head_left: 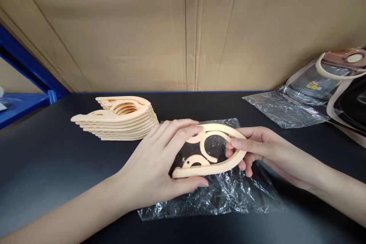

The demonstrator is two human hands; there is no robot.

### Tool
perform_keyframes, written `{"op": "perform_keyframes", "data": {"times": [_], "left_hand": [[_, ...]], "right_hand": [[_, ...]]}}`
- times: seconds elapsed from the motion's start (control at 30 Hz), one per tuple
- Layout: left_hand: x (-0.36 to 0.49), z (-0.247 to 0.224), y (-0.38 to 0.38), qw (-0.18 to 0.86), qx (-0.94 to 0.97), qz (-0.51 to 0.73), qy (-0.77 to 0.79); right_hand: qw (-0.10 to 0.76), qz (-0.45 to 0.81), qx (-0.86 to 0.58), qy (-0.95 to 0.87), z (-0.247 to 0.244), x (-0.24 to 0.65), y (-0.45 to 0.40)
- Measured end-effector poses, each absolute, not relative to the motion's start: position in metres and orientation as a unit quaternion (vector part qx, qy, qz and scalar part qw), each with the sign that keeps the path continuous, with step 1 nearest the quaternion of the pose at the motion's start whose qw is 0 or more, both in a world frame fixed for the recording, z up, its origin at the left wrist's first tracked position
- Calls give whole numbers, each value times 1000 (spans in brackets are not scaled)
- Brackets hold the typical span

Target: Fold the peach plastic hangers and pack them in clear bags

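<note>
A beige plastic folding hanger, folded into a pointed loop with its curled hook inside, is held between my two hands. My left hand spans its left end, fingers over the far arm and thumb along the near one. At the rounded right end, my right hand pinches it between thumb and fingers. Beneath the hanger a clear plastic bag lies crinkled on the black table. Just beyond my left hand stands a neat stack of the same folded hangers.
At the right, clear plastic packaging lies by a transparent pouch with beige trim and a brown top. The black table ends at a cardboard wall behind. A blue metal frame rises on the left.
</note>
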State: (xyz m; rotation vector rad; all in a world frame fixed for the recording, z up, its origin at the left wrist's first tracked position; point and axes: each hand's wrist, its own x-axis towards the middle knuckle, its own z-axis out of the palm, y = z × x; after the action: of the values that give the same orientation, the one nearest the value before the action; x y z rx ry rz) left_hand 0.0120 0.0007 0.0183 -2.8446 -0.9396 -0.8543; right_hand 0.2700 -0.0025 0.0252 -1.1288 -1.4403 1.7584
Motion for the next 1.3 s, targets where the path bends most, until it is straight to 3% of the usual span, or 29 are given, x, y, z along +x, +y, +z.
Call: {"op": "perform_keyframes", "data": {"times": [0.53,1.3], "left_hand": [[11,18,3,19,-907,-279,-315],[8,16,4,-56,-907,-274,-315]], "right_hand": [[294,668,-435,-528,22,273,-1],[300,652,-456,-527,24,273,-1]]}}
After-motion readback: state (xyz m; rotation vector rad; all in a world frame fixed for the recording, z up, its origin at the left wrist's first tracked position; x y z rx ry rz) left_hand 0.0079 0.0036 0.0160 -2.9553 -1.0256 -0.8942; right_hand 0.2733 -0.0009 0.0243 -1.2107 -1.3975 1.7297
